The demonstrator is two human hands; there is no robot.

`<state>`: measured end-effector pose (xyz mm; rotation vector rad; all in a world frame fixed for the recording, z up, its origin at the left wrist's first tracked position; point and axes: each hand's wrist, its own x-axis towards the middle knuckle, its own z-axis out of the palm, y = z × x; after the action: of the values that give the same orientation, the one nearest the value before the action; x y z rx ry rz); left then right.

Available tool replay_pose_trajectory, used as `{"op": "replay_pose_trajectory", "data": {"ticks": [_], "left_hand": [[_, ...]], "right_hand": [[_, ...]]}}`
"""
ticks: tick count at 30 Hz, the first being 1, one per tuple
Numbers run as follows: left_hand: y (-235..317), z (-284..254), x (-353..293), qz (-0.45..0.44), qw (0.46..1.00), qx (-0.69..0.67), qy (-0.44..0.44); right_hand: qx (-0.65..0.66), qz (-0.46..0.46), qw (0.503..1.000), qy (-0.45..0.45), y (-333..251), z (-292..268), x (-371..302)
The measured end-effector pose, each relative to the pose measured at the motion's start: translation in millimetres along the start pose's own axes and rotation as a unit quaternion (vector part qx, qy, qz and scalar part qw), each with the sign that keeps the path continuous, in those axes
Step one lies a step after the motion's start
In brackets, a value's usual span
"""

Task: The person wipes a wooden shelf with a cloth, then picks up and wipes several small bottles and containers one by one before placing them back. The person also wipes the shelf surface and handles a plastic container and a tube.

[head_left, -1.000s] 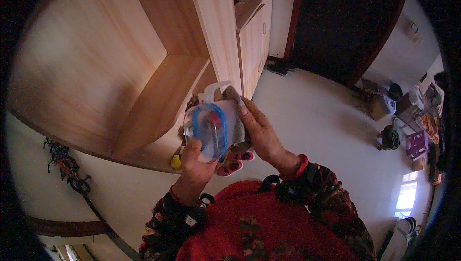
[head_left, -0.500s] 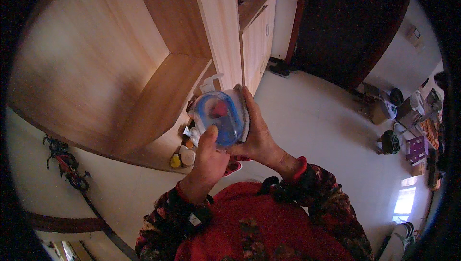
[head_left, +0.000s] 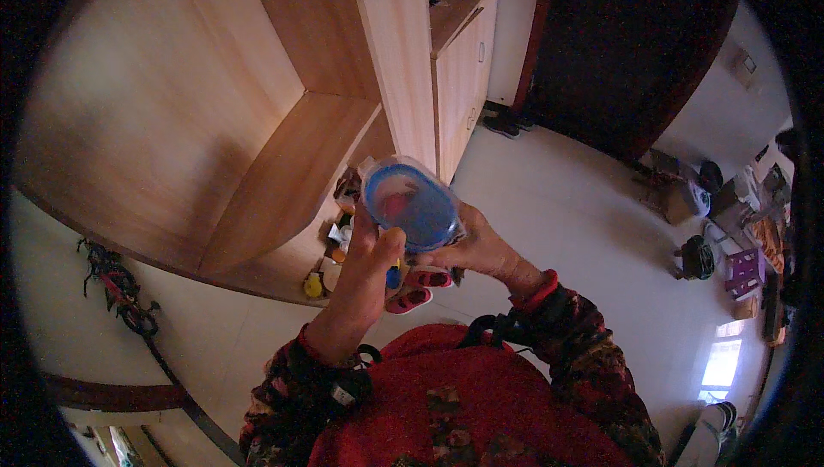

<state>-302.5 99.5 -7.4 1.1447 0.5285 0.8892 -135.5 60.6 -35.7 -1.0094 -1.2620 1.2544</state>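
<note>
Oval container (head_left: 419, 211), clear plastic with a blue rim and a pinkish-red patch showing through it, is held up in front of the wooden cabinet (head_left: 232, 115), off the right end of its bottom shelf. The left hand (head_left: 371, 259) grips the container's side nearer the cabinet, its thumb by the rim; the rest of its fingers are mostly hidden. The right hand (head_left: 472, 252) grips the side farther from the cabinet, cupped from below, with its fingertips out of sight behind the plastic.

Just under the left hand, off the cabinet's shelf end, is a small blue-and-yellow thing (head_left: 393, 275), too little seen to identify. On the cabinet's bottom shelf, near its right end, sit a yellow object (head_left: 313, 285) and some small white items (head_left: 342, 233).

Red-pink shoes (head_left: 409, 300) are on the floor to the right of the cabinet's shelf end. Dark shoes (head_left: 503, 126) lie on the floor by the cabinet's far right end. A purple crate (head_left: 744, 271) stands well apart to the cabinet's right, and a dark doorway (head_left: 627, 46) rises beyond it on that side.
</note>
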Motion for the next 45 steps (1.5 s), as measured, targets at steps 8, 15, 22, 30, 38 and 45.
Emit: {"op": "replay_pose_trajectory", "data": {"ticks": [8, 15, 22, 30, 38, 45], "left_hand": [[-1.9, -30.2, 2.7, -0.086, 0.985, 0.049, -0.139], [-33.7, -55.2, 2.2, -0.104, 0.983, 0.063, -0.136], [-6.7, -44.9, 5.3, -0.048, 0.963, 0.033, -0.262], [19.3, -61.3, 3.5, 0.063, 0.934, 0.029, -0.349], [52.1, -24.8, -10.6, -0.053, 0.959, 0.026, -0.276], [46.0, -22.3, -18.2, 0.059, 0.976, 0.153, -0.141]], "right_hand": [[0.123, 0.113, 0.97, -0.177, -1.1, -42.4, -2.1], [0.175, 0.068, 0.964, -0.186, 15.8, -48.3, -4.7], [0.159, 0.055, 0.962, -0.216, 19.1, -55.6, 1.2], [0.225, 0.022, 0.94, -0.257, 32.1, -62.1, 1.4], [0.128, 0.085, 0.927, -0.343, 24.5, -52.8, 12.5], [0.173, 0.133, 0.949, -0.228, 17.0, -36.7, 8.9]]}}
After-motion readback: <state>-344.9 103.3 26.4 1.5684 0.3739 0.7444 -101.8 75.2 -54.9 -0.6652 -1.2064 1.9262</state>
